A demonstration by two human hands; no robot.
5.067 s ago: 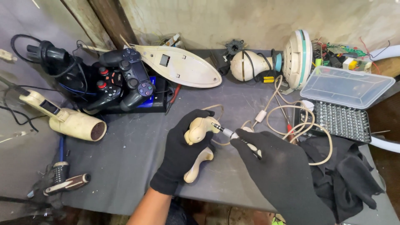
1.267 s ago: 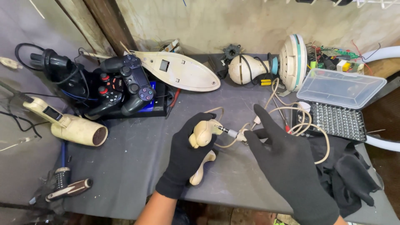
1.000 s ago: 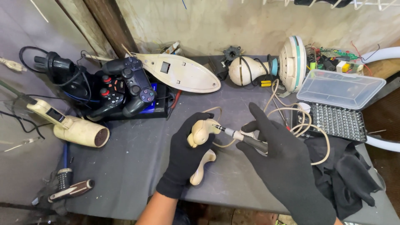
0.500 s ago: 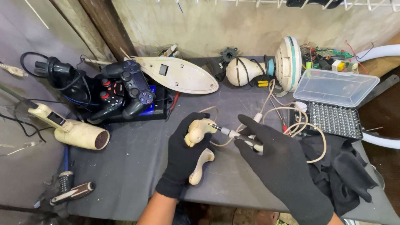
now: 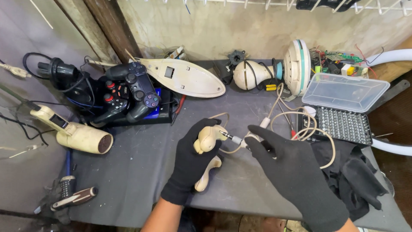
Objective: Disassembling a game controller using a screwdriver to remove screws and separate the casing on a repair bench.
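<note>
Pinching a metal plug (image 5: 228, 137), the right hand (image 5: 292, 172) at three o'clock of the left hand's (image 5: 193, 159) grip clenched round a cream handset (image 5: 207, 144) could bend it if angled

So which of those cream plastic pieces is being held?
The small curved one in the left hand. The flat oval shell at the back and the dryer-shaped piece at the left lie untouched on the table.

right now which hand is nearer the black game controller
Left. The left hand, gripping a cream plastic part, sits just below and right of the black game controller. The right hand, on a cream cable plug, is farther right.
</note>
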